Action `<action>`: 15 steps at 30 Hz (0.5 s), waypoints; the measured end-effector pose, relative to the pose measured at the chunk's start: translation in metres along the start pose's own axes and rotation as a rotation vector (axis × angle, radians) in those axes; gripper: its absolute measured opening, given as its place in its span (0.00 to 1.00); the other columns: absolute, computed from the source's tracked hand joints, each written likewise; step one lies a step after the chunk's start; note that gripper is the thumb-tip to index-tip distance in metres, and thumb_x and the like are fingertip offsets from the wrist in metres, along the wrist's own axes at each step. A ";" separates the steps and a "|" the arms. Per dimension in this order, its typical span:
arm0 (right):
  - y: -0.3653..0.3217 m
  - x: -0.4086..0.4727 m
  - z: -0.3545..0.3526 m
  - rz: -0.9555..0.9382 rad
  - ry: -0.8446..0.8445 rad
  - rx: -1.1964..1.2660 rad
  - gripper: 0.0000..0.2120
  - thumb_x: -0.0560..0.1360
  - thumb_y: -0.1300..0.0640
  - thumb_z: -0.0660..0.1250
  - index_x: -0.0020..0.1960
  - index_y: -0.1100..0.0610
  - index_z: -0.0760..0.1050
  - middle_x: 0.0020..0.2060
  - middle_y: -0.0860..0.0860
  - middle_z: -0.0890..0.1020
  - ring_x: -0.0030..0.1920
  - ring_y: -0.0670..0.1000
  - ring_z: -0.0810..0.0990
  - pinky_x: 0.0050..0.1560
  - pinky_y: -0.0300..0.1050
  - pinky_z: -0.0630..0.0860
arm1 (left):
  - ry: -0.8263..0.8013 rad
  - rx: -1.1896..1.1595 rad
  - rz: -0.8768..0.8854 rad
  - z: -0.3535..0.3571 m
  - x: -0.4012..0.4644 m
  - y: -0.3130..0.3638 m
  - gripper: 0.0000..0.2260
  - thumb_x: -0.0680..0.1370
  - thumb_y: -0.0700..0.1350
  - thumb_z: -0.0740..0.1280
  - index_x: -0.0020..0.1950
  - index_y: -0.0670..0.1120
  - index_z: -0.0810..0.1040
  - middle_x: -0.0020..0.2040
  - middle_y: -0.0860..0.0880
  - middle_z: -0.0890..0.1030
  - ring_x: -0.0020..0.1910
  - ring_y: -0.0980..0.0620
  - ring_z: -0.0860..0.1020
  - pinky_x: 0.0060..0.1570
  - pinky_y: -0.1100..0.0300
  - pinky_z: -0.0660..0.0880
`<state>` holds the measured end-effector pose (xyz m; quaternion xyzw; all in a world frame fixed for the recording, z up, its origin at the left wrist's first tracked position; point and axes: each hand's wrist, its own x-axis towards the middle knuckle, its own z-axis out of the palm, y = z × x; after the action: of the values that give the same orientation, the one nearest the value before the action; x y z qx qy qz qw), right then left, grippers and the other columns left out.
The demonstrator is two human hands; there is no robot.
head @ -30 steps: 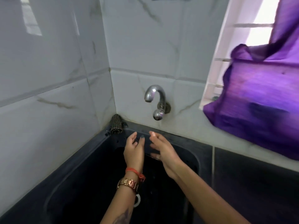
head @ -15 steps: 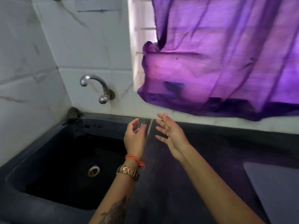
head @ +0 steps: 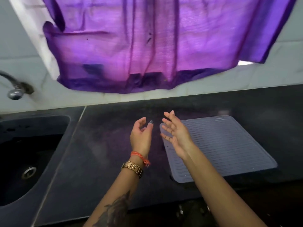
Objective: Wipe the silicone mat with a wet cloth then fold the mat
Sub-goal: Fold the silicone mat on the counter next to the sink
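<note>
Both hands, left (head: 141, 135) and right (head: 176, 134), loosely spread, empty, beside silicone mat (head: 229, 148)

Silicone mat (head: 229, 145): grey-lilac, rectangular w/ rounded corners, wavy ridged texture across the top & a plain raised border. It lies flat and unfolded on the dark surface (head: 106, 145), right of centre, near edge close to the surface's front edge, turned slightly askew. Its near-left part is hidden behind a forearm; no wet cloth visible on it.
</note>
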<state>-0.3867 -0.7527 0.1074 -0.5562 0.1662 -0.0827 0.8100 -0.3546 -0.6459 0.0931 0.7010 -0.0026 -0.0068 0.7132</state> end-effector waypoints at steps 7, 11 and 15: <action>-0.011 -0.003 -0.075 -0.024 0.199 0.067 0.21 0.77 0.44 0.57 0.67 0.51 0.70 0.67 0.53 0.72 0.63 0.51 0.72 0.57 0.49 0.72 | -0.167 0.110 0.020 0.065 0.002 -0.014 0.14 0.75 0.43 0.66 0.61 0.49 0.74 0.44 0.62 0.76 0.38 0.69 0.76 0.34 0.77 0.69; -0.017 0.003 -0.109 -0.023 0.321 0.086 0.22 0.77 0.44 0.58 0.67 0.51 0.69 0.67 0.53 0.71 0.61 0.51 0.72 0.54 0.48 0.71 | -0.235 0.153 0.006 0.091 0.009 -0.026 0.15 0.76 0.45 0.66 0.62 0.50 0.73 0.58 0.55 0.76 0.51 0.58 0.75 0.52 0.62 0.72; -0.016 0.003 -0.145 -0.001 0.417 0.121 0.23 0.78 0.43 0.57 0.69 0.52 0.69 0.68 0.54 0.70 0.60 0.51 0.71 0.55 0.49 0.70 | -0.225 0.256 -0.033 0.105 0.011 -0.044 0.16 0.76 0.46 0.66 0.63 0.49 0.73 0.61 0.49 0.76 0.59 0.49 0.75 0.60 0.53 0.72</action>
<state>-0.4353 -0.8866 0.0747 -0.4774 0.3246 -0.2061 0.7901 -0.3448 -0.7517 0.0509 0.7808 -0.0718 -0.0964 0.6132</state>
